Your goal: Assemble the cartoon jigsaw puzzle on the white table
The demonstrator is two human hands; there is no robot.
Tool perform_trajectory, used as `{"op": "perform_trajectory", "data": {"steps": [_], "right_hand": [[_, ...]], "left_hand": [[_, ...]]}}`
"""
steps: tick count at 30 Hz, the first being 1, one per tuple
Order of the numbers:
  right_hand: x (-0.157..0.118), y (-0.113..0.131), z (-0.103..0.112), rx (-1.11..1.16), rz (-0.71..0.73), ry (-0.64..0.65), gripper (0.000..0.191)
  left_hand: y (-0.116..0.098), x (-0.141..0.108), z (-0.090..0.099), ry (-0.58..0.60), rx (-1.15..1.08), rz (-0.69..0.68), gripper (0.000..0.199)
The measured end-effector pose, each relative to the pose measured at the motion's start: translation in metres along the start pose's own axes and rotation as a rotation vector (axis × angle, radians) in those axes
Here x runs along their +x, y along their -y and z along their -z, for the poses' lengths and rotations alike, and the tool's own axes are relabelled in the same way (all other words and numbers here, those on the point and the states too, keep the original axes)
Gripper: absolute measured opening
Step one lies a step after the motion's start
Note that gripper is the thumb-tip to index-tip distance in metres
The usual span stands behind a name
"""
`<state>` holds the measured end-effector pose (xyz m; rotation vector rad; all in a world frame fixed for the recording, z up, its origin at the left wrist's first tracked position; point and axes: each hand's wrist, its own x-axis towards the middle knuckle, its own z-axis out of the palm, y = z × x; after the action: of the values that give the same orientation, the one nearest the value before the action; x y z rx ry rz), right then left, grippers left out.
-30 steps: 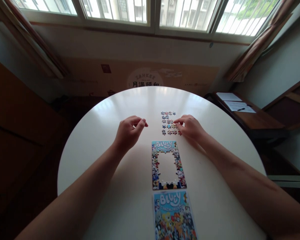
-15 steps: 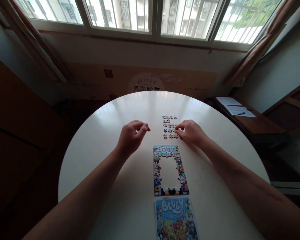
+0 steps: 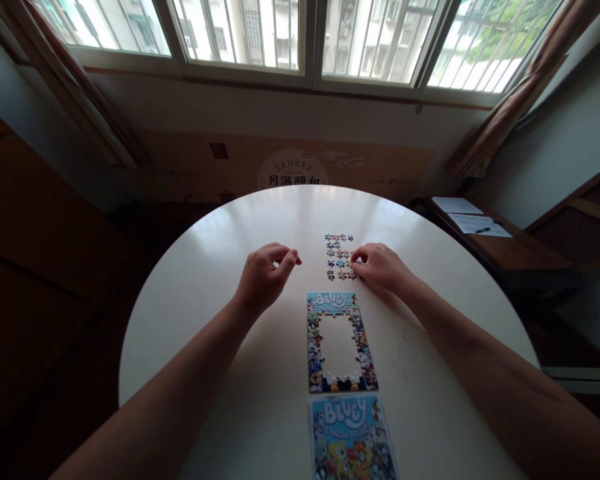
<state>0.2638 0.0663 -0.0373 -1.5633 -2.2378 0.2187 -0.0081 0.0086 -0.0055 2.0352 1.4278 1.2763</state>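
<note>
Rows of loose jigsaw puzzle pieces [image 3: 339, 253] lie spread on the white round table. My right hand [image 3: 380, 267] is at the right side of these rows, thumb and forefinger pinched on a puzzle piece [image 3: 351, 263] at its edge. Left of the pieces, my left hand [image 3: 267, 273] hovers with its fingers curled and the thumb pressed against them; anything between the tips is too small to make out. Closer to me lies the puzzle frame board [image 3: 314, 347], its border filled and its middle open and bare. Below it is a Bluey picture sheet [image 3: 350, 433].
The white table [image 3: 190, 293] has a curved far edge, with a printed carton panel [image 3: 180, 163] behind it under the barred windows. On the right stands a brown side table [image 3: 525, 243] bearing papers [image 3: 473, 224] and a pen. Curtains hang at both sides.
The view has tilted up very slightly. Both hands keep nearly the same place over the table, and the right fingertips stay at the same piece.
</note>
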Motion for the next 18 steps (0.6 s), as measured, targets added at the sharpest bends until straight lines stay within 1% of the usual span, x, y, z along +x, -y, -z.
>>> {"op": "perform_trajectory", "data": {"steps": [7, 12, 15, 18], "right_hand": [[0.0013, -0.0016, 0.0002, 0.086, -0.06, 0.014, 0.014], [0.0004, -0.0017, 0.0012, 0.152, -0.112, 0.026, 0.013], [0.0001, -0.0028, 0.0033, 0.175, -0.115, 0.022, 0.013], [-0.0003, -0.0037, 0.0067, 0.168, -0.099, -0.016, 0.015]], "left_hand": [[0.0, -0.0002, 0.0014, -0.002, 0.003, 0.006, 0.031], [-0.0005, 0.0003, 0.0023, -0.032, 0.005, 0.001, 0.031], [-0.0006, 0.0007, 0.0025, -0.036, 0.003, 0.0, 0.031], [-0.001, 0.0007, 0.0025, -0.03, 0.003, -0.001, 0.031]]}}
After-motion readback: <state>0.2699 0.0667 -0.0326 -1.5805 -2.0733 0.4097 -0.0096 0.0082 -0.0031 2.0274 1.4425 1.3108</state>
